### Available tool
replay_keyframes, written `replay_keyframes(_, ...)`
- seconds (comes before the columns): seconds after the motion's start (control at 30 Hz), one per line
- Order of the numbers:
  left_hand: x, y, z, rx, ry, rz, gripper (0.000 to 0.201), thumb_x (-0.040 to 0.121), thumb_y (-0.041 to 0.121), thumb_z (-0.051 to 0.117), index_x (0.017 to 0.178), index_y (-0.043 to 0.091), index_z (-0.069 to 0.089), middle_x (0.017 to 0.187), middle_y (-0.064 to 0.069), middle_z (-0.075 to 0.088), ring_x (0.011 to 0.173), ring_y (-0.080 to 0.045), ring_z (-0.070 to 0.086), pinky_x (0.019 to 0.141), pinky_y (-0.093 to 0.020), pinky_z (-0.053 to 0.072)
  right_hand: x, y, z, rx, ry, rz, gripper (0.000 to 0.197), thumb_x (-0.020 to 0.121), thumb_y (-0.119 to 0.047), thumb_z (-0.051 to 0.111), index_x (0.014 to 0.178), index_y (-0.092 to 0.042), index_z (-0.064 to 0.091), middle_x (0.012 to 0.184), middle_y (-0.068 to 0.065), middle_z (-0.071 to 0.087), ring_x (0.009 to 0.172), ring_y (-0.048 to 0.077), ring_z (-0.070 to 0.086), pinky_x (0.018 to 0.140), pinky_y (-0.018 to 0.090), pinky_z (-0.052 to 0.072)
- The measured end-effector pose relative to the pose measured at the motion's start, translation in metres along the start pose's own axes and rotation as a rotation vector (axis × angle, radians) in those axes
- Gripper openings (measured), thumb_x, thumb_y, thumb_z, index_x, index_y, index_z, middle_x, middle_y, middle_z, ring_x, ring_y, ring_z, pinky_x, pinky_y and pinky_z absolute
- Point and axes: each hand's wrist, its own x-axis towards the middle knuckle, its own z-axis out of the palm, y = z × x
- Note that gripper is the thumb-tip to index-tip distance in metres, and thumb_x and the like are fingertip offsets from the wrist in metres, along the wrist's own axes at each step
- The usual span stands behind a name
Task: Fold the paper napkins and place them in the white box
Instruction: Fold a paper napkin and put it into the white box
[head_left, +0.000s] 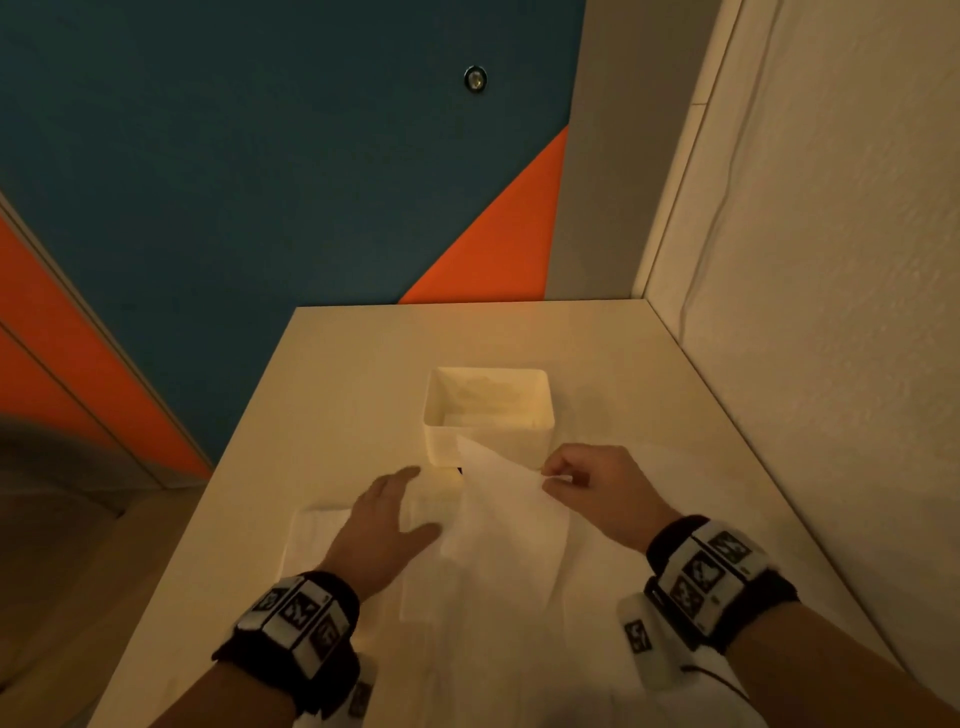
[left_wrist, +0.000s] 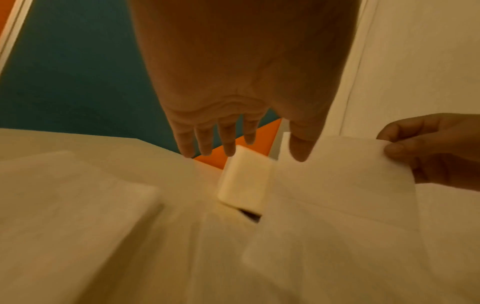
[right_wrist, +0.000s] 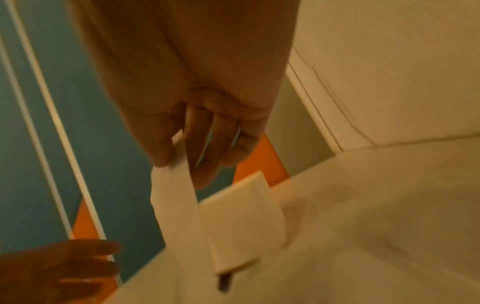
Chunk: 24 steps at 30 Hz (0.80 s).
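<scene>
My right hand (head_left: 587, 486) pinched the raised edge of a napkin (head_left: 506, 525) between thumb and forefinger, lifting it off the tabletop (head_left: 363, 364), while my left hand (head_left: 387, 525) lay spread and flat, fingers straight, over a stack of napkins (head_left: 322, 535) still unfolded. Seen from the head, the white box (head_left: 488, 415) stood just beyond both hands, and I could not tell whether the pale shape inside it was a folded napkin or only its floor. From the left wrist, my fingers (left_wrist: 205, 142) hung apart and held nothing, the box (left_wrist: 244, 181) sat ahead of them, and the lifted napkin (left_wrist: 337, 185) curved up to my other hand (left_wrist: 426, 150) at the right. From the right wrist, the napkin (right_wrist: 176, 201) hung as a strip from my pinch, beside the box (right_wrist: 241, 222). I judged the fold on this sheet only begun, with its placing in the box and the whole stack left to do.
</scene>
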Motion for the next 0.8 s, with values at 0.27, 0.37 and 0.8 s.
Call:
replay_keyframes(0.27, 0.006, 0.051, -0.024, -0.621, -0.185, 0.080, 0.082, 0.059, 0.043, 0.079, 0.133, 0.036, 0.046, 0.127, 0.018, 0.059, 0.123, -0.002, 0.049, 0.102, -0.032, 0.038, -0.009, -0.059, -0.045, 0.214, -0.120, -0.157, 0.020, 0.081, -0.004, 0.071, 0.076, -0.023, 0.067, 0.073, 0.015, 0.065, 0.058, 0.009, 0.048, 0.060, 0.016, 0.043)
replay_keyframes(0.37, 0.003, 0.059, -0.029, -0.816, -0.257, 0.070, 0.074, 0.050, 0.040, 0.085, 0.118, 0.020, 0.062, 0.114, 0.001, 0.070, 0.107, -0.016, 0.065, 0.084, -0.027, 0.054, -0.011, -0.065, -0.054, 0.325, -0.119, -0.147, 0.018, 0.081, 0.002, 0.069, 0.077, -0.016, 0.067, 0.059, 0.000, 0.057, 0.053, 0.002, 0.047, 0.058, 0.012, 0.042)
replay_keyframes(0.8, -0.012, 0.110, -0.048, -1.038, 0.018, 0.093, 0.015, 0.087, 0.016, 0.058, 0.094, 0.010, 0.069, 0.094, -0.010, 0.073, 0.081, -0.024, 0.068, 0.075, -0.040, 0.056, -0.020, -0.057, -0.048, 0.758, 0.092, 0.128, 0.038, 0.085, -0.037, 0.051, 0.116, -0.017, 0.060, 0.105, 0.002, 0.070, 0.091, 0.021, 0.065, 0.076, 0.035, 0.053)
